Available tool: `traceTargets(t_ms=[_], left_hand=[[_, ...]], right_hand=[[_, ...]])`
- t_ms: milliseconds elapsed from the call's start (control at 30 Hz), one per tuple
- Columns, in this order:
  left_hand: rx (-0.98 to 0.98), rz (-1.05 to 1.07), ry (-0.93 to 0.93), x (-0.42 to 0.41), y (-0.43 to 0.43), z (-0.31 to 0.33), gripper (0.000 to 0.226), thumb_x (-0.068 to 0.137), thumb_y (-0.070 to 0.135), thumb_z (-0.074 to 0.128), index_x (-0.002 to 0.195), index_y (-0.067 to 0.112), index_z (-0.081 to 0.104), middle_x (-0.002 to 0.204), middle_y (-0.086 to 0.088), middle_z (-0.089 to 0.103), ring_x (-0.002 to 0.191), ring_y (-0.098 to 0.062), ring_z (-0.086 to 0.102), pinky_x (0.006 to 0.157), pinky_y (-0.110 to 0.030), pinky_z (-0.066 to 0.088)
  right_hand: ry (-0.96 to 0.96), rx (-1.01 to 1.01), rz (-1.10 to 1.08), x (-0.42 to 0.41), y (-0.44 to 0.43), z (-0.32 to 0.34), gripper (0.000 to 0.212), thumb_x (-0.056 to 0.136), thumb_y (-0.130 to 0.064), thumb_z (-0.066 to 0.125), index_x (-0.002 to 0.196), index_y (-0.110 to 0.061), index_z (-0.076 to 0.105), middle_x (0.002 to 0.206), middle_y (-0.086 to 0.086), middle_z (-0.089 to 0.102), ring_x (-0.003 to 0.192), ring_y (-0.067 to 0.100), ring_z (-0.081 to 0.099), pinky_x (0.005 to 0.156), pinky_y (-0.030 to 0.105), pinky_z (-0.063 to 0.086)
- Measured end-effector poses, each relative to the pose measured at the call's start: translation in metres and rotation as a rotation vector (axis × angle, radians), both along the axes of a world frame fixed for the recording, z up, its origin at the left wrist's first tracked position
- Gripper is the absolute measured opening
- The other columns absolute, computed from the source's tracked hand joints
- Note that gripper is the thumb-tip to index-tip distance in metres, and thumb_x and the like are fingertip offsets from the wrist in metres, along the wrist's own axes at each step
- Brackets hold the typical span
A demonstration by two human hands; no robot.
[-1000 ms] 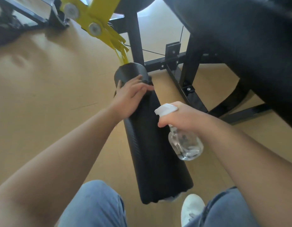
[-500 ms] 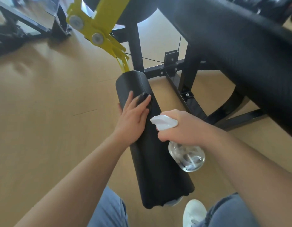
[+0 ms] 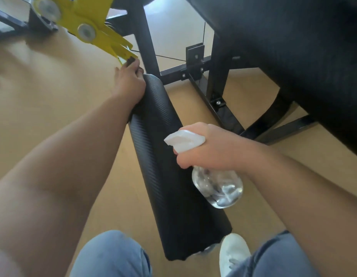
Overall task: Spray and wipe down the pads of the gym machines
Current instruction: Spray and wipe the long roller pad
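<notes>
Head view: the black roller pad (image 3: 169, 166) lies in the centre of the frame above the wooden floor (image 3: 43, 96). Its long axis runs from its far end at about 11 o'clock to its near end at about 5 o'clock. The near end points at the person's knees in blue jeans (image 3: 111, 254) and stops just beside a white shoe (image 3: 233, 250).

The left hand (image 3: 129, 84) sits at the pad's far end, on its 9 o'clock side. Its fingers are curled tight, and what looks like a dark cloth (image 3: 131, 61) is bunched in them at the tips. The heel of the hand lies against the pad.

The right hand (image 3: 209, 150) is clenched around the neck of a clear spray bottle (image 3: 219, 186), held over the 3 o'clock side of the pad near its middle. The bottle's white head points toward 9 o'clock, across the pad. Its round body hangs toward 5 o'clock and overlaps the pad's edge in the picture. Whether a finger is on the trigger cannot be told.

At 11 o'clock from the left hand, just beyond the fingertips, a yellow bracket (image 3: 89, 31) slants down toward the pad's far end. Black frame bars (image 3: 145, 43) stand at 12 o'clock. A large black cushion (image 3: 293, 56) fills the frame from 1 to 3 o'clock.
</notes>
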State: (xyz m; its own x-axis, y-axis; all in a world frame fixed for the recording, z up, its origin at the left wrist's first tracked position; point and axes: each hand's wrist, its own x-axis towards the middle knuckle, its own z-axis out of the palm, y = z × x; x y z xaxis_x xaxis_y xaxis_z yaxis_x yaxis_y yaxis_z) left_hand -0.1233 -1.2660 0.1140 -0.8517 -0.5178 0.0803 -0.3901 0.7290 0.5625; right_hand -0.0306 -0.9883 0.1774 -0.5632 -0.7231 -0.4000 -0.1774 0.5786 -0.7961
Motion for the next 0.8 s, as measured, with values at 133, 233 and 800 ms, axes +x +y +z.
traceTargets(t_ms=[133, 233, 800], left_hand=[[-0.117, -0.155, -0.014, 0.029, 0.011, -0.004, 0.037, 0.101, 0.03, 0.038, 0.116, 0.048, 0.067, 0.148, 0.005, 0.051, 0.139, -0.027, 0.042, 0.115, -0.057, 0.026], [-0.14, -0.337, 0.04, 0.06, 0.028, -0.006, 0.039, 0.098, 0.021, 0.043, 0.107, 0.047, 0.071, 0.14, 0.004, 0.059, 0.143, -0.021, 0.039, 0.118, -0.053, 0.02], [-0.008, -0.987, 0.143, 0.293, 0.146, -0.011, 0.037, 0.093, 0.013, 0.056, 0.105, 0.043, 0.074, 0.117, 0.025, 0.065, 0.146, -0.007, 0.036, 0.115, -0.071, -0.001]], right_hand=[[-0.088, -0.038, -0.022, -0.001, 0.004, 0.002, 0.019, 0.07, -0.026, 0.07, 0.079, -0.015, 0.056, 0.076, 0.001, 0.052, 0.07, 0.019, 0.048, 0.068, 0.04, 0.041], [-0.071, -0.011, -0.067, 0.001, 0.01, 0.003, 0.017, 0.076, -0.022, 0.07, 0.081, -0.015, 0.056, 0.077, -0.001, 0.052, 0.071, 0.017, 0.048, 0.068, 0.038, 0.04], [0.019, 0.249, -0.358, 0.037, 0.035, 0.019, 0.029, 0.085, -0.027, 0.071, 0.11, -0.025, 0.055, 0.102, 0.004, 0.058, 0.085, 0.018, 0.062, 0.058, 0.028, 0.045]])
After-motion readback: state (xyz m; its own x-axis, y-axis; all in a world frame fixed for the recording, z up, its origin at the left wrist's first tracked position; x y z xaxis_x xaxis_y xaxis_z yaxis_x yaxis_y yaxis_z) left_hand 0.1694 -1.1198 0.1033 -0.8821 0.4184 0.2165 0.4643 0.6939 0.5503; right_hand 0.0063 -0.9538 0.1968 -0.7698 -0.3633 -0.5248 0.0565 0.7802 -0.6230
